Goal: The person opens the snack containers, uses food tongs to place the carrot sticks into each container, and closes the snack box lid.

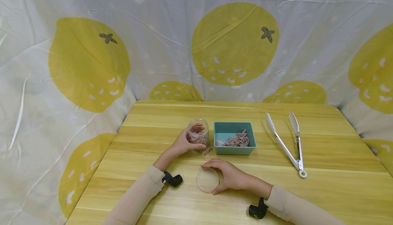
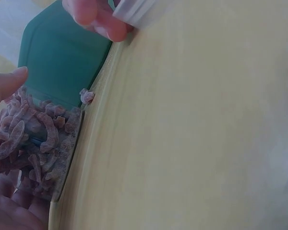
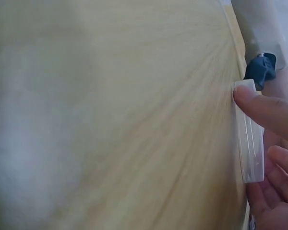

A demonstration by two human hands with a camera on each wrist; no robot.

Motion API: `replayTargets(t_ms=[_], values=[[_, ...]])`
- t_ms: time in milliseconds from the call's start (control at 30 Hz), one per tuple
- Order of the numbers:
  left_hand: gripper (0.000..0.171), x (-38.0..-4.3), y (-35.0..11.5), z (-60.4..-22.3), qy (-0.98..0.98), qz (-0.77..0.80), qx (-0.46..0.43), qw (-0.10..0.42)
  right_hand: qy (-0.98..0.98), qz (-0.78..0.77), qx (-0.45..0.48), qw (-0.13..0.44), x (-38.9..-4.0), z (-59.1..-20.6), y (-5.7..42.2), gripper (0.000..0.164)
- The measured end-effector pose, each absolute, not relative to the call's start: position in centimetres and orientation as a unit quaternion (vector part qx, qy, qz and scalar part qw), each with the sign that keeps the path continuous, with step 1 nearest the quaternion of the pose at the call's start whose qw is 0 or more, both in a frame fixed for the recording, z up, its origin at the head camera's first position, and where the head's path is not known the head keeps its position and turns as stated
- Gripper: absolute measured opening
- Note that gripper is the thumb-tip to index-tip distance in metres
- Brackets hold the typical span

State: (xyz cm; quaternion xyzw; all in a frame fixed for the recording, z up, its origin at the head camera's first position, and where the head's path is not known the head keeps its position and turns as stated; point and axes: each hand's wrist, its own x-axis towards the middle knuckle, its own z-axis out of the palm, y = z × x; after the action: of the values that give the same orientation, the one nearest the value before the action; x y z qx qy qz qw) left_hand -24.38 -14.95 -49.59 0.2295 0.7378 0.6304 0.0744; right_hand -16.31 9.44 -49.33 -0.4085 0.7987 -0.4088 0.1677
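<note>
My left hand [image 1: 183,144] grips a clear, lidless jar [image 1: 199,124] that stands on the table, thumb in front and fingers behind. Inside the jar are brownish dried strips [image 2: 38,134], also visible in the left wrist view. Nearer the front, my right hand [image 1: 230,175] holds a round clear lid [image 1: 207,180] by its edge, between thumb and fingers. In the right wrist view the lid [image 3: 249,136] appears side-on, low over the tabletop. One loose strip [image 1: 208,151] lies beside the jar's base.
Right of the jar stands a teal rectangular box [image 1: 234,151] with more dried strips inside. Farther right, spread metal tongs [image 1: 287,149] with white tips lie on the wooden table [image 1: 328,143]. A lemon-print curtain [image 1: 159,41] hangs behind and at the sides.
</note>
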Motion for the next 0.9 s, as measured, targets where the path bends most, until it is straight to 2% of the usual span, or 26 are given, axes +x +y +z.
replayTargets(t_ms=[267,900], values=[[0.079,-24.3,-15.0,-49.8,0.741,0.625,0.239,0.067,0.815,-0.411,-0.38,0.149,-16.2,-48.2,9.6,0.081],[0.08,-24.5,-15.0,-49.9,0.731,0.634,0.242,0.073,0.816,-0.43,-0.384,0.054,-17.0,-43.5,9.9,0.075]])
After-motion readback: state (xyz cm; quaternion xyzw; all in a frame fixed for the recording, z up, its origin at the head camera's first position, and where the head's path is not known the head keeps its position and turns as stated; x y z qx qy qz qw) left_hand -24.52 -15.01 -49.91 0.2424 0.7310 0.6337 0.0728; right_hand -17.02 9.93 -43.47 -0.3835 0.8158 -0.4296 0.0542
